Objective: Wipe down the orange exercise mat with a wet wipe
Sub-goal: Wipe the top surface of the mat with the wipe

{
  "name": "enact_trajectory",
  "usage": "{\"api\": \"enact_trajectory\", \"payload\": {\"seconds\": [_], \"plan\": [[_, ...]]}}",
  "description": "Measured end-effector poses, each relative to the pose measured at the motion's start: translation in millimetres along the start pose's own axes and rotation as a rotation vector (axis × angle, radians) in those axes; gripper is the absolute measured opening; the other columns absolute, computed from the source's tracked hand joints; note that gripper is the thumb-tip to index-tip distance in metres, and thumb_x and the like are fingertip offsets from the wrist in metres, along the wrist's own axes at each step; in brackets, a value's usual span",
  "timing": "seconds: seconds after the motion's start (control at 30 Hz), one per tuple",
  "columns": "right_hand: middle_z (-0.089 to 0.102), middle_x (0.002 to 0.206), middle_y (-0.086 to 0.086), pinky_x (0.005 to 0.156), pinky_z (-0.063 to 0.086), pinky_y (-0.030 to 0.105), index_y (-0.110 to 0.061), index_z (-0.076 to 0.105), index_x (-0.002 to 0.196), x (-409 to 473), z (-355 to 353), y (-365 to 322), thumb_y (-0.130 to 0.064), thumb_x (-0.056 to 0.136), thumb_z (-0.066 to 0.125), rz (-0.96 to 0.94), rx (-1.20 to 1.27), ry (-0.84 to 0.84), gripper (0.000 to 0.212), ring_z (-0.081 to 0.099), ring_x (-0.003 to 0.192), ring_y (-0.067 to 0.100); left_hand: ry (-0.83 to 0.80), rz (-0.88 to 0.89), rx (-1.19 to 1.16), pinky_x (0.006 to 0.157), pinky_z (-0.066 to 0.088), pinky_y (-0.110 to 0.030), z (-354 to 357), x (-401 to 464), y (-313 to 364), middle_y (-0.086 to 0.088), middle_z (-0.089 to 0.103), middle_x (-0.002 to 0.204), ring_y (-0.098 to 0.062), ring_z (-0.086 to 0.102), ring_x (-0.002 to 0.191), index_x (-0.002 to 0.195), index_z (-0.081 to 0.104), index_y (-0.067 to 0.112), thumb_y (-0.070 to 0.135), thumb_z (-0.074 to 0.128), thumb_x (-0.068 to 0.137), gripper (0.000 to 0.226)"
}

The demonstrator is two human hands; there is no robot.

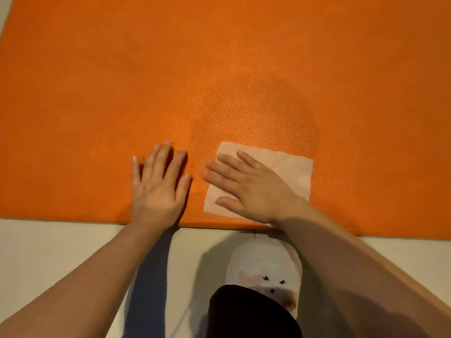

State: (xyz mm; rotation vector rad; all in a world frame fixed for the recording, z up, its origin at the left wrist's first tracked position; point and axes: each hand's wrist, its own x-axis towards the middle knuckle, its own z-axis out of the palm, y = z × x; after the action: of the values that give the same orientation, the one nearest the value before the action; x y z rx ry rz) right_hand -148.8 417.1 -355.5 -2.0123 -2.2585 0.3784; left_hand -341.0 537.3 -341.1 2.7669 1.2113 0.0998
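The orange exercise mat (219, 69) fills the upper two thirds of the head view, its near edge running across the frame just below my hands. A white wet wipe (288, 169) lies spread flat on the mat close to that edge. My right hand (251, 189) presses on the wipe with straight fingers, covering its left and lower part. My left hand (161, 184) lies flat on the bare mat just left of the wipe, fingers spread. A darker damp patch (268, 113) shows on the mat beyond the wipe.
Pale floor (61, 252) lies below the mat's near edge. My foot in a white patterned slipper (266, 267) stands on the floor right at the edge, under my right forearm, with a dark trouser leg (251, 313) above it.
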Motion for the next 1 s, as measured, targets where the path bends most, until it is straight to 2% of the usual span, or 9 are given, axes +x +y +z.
{"api": "enact_trajectory", "payload": {"seconds": [0.07, 0.2, 0.37, 0.5, 0.57, 0.67, 0.77, 0.83, 1.0], "plan": [[0.037, 0.155, 0.004, 0.116, 0.013, 0.042, -0.021, 0.040, 0.149, -14, -4, 34, -0.052, 0.098, 0.027, 0.147, -0.022, 0.045, 0.061, 0.036, 0.142, 0.027, 0.001, 0.030, -0.001, 0.116, 0.013, -0.060, 7, 3, -4, -0.009, 0.038, 0.155, -0.028, 0.029, 0.145, 0.146, 0.046, 0.021, 0.045, 0.033, 0.099, 0.054], [0.006, 0.164, 0.004, 0.122, 0.002, 0.040, -0.020, 0.015, 0.157, -76, -22, 107, -0.059, 0.097, 0.024, 0.750, 0.040, 0.127, 0.072, 0.007, 0.151, 0.024, 0.051, 0.029, -0.029, 0.114, 0.017, -0.059, 12, 4, -7, -0.010, 0.043, 0.151, -0.030, 0.035, 0.142, 0.141, 0.051, 0.019, 0.041, 0.038, 0.095, 0.053], [0.012, 0.162, 0.021, 0.122, 0.006, 0.048, 0.000, 0.017, 0.154, -99, -27, 111, -0.054, 0.097, 0.020, 1.294, 0.125, 0.307, 0.079, 0.008, 0.150, 0.031, 0.080, 0.049, -0.014, 0.113, 0.017, -0.058, 12, 7, -6, -0.012, 0.045, 0.148, -0.032, 0.037, 0.140, 0.139, 0.053, 0.017, 0.039, 0.039, 0.093, 0.053], [0.013, 0.162, 0.019, 0.121, 0.000, 0.042, 0.000, 0.016, 0.154, -30, -12, 59, -0.047, 0.100, 0.015, 1.089, 0.115, 0.298, 0.071, 0.009, 0.150, 0.032, 0.086, 0.057, -0.003, 0.113, 0.017, -0.059, 13, 7, -6, -0.013, 0.045, 0.148, -0.033, 0.036, 0.140, 0.138, 0.052, 0.016, 0.039, 0.038, 0.092, 0.053], [0.005, 0.163, 0.014, 0.120, -0.008, 0.039, -0.006, 0.008, 0.155, 17, -3, 23, -0.048, 0.098, 0.006, 0.898, 0.112, 0.204, 0.071, 0.003, 0.151, 0.029, 0.089, 0.062, 0.004, 0.112, 0.017, -0.059, 13, 7, -7, -0.015, 0.045, 0.147, -0.033, 0.035, 0.140, 0.138, 0.051, 0.016, 0.039, 0.038, 0.092, 0.053], [0.017, 0.162, 0.013, 0.119, -0.003, 0.042, -0.006, 0.017, 0.154, 69, 1, -21, -0.046, 0.097, 0.007, 0.514, 0.037, 0.110, 0.070, 0.013, 0.150, 0.028, 0.087, 0.061, 0.017, 0.113, 0.017, -0.059, 14, 7, -7, -0.016, 0.045, 0.147, -0.034, 0.035, 0.140, 0.137, 0.051, 0.015, 0.039, 0.038, 0.092, 0.053], [0.011, 0.164, 0.005, 0.122, -0.001, 0.040, -0.013, 0.015, 0.156, 66, -6, -5, -0.050, 0.099, 0.008, 0.213, 0.046, 0.019, 0.068, 0.007, 0.151, 0.020, 0.087, 0.074, 0.036, 0.112, 0.018, -0.059, 15, 7, -7, -0.016, 0.045, 0.148, -0.035, 0.035, 0.140, 0.138, 0.050, 0.015, 0.039, 0.038, 0.093, 0.052], [0.009, 0.163, 0.002, 0.122, -0.004, 0.037, -0.016, 0.015, 0.156, 42, -16, 29, -0.055, 0.099, 0.016, 0.284, 0.132, 0.018, 0.069, 0.006, 0.151, 0.019, 0.085, 0.069, 0.030, 0.112, 0.018, -0.059, 15, 7, -7, -0.016, 0.044, 0.148, -0.034, 0.035, 0.140, 0.139, 0.050, 0.015, 0.039, 0.038, 0.092, 0.054], [0.000, 0.164, 0.006, 0.122, -0.004, 0.037, -0.014, 0.008, 0.158, -61, -29, 120, -0.065, 0.094, 0.019, 0.930, 0.066, 0.109, 0.082, -0.001, 0.152, 0.021, 0.092, 0.069, 0.034, 0.111, 0.020, -0.061, 16, 6, -8, -0.016, 0.044, 0.148, -0.035, 0.036, 0.138, 0.139, 0.052, 0.014, 0.039, 0.037, 0.092, 0.055]]}}
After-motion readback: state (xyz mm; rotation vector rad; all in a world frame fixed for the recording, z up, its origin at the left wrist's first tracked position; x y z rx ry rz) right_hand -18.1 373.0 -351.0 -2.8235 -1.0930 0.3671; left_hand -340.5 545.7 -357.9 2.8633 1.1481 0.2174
